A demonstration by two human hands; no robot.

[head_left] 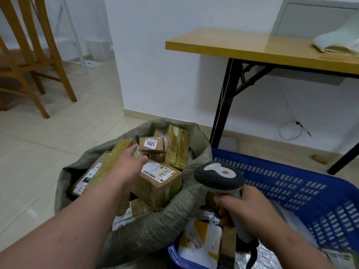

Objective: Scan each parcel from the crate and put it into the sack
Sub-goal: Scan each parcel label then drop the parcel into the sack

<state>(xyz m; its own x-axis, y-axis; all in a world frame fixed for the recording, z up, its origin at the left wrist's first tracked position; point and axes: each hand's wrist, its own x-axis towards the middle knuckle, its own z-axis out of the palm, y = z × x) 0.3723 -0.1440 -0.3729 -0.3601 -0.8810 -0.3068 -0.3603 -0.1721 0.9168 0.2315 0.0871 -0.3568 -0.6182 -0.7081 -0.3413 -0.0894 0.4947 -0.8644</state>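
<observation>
A grey-green woven sack (155, 226) stands open on the floor, filled with several cardboard parcels, among them a labelled brown box (161, 181) and a small box marked 1205 (151, 144). My left hand (130, 164) reaches into the sack mouth, its fingertips pinching a small parcel (138, 153) that is mostly hidden by the hand. My right hand (246, 206) grips the handle of a grey barcode scanner (219, 175), held above the blue plastic crate (291, 181). In the crate lie a white and yellow mailer (198, 235) and a silver padded one (252, 257).
A folding table (262, 47) with black legs stands behind the crate, a folded white bag (338, 41) on its top. A wooden chair (29, 55) is at the far left on the tiled floor. A white cable (289, 131) coils by the wall.
</observation>
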